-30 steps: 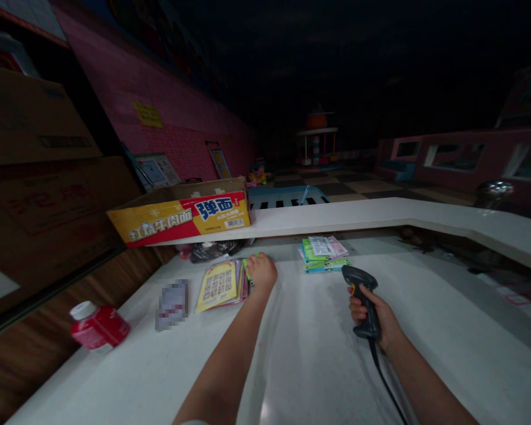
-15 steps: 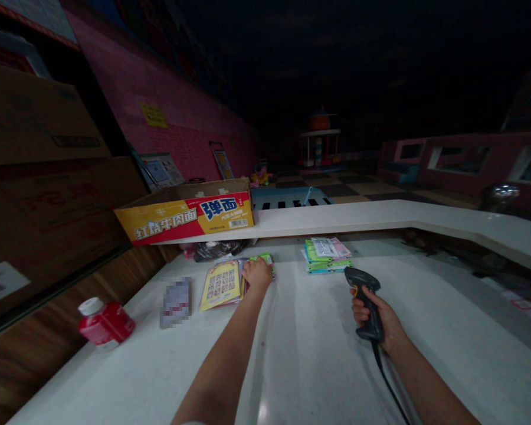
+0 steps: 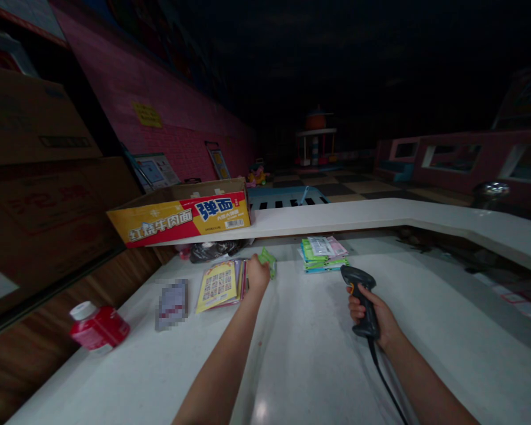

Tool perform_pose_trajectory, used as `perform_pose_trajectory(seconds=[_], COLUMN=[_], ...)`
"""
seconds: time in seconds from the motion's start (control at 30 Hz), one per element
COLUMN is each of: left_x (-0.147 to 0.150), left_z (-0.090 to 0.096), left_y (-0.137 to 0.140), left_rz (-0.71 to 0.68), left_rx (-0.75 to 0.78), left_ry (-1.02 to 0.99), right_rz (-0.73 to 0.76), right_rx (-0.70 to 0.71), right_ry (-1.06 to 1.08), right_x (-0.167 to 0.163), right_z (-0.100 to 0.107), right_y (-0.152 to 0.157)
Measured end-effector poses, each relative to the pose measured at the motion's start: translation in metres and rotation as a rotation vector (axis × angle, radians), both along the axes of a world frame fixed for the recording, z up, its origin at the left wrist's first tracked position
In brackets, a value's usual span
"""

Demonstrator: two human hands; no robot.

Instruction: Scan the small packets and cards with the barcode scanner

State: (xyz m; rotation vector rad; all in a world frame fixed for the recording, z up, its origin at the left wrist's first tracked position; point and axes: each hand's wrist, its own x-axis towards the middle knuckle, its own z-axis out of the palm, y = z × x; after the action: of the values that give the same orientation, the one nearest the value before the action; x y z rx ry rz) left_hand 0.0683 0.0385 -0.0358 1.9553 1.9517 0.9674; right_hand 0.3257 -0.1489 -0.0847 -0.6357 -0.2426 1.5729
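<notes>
My left hand (image 3: 257,276) is closed on a small green packet (image 3: 268,260), which tilts up from the counter; the fingers are partly hidden behind the back of the hand. Just left of it lies a pile of flat booklets or packets (image 3: 218,284), the top one yellow with a grid of small pictures. My right hand (image 3: 383,319) grips a dark barcode scanner (image 3: 365,307) by its handle, its cord trailing down toward me. Beyond the scanner's head sits a stack of green, blue and pink packets (image 3: 324,255), apart from both hands.
A red bottle with a white cap (image 3: 100,327) lies tilted at the left, near a blurred-out flat item (image 3: 172,304). An open noodle carton (image 3: 181,218) rests on the raised white ledge (image 3: 336,215). Brown cartons (image 3: 48,195) are stacked at far left.
My left hand has lifted the green packet's edge, which now stands up more beside the fingers. The right hand keeps hold of the scanner. The view has shifted slightly.
</notes>
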Motion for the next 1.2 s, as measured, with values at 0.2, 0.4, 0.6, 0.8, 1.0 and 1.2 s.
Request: perform_pose_trajectory(seconds=[0.2, 0.4, 0.6, 0.8, 1.0, 1.2], left_x=[0.005, 0.013, 0.013, 0.013, 0.013, 0.013], left_z=[-0.065, -0.085, -0.082, -0.081, -0.076, -0.077], left_y=[-0.028, -0.036, -0.035, -0.037, -0.04, -0.039], left_rz=[-0.255, -0.32, -0.331, -0.315, -0.305, -0.291], left_rx=[-0.045, -0.018, -0.072, -0.049, -0.029, 0.003], left_ry=[-0.782, -1.007, -0.982, -0.961, -0.945, -0.916], right_rz=[-0.011, -0.009, -0.057, -0.001, -0.003, 0.022], right_rx=[-0.013, 0.047, 0.005, -0.007, -0.037, -0.033], right_ry=[-0.015, -0.153, -0.38, -0.579, -0.639, -0.592], right_x=[-0.002, -0.008, -0.019, -0.055, -0.086, -0.089], right_z=[0.0, -0.002, 0.0, 0.025, 0.046, 0.051], right_y=[-0.001, -0.009, -0.012, -0.022, -0.031, -0.031])
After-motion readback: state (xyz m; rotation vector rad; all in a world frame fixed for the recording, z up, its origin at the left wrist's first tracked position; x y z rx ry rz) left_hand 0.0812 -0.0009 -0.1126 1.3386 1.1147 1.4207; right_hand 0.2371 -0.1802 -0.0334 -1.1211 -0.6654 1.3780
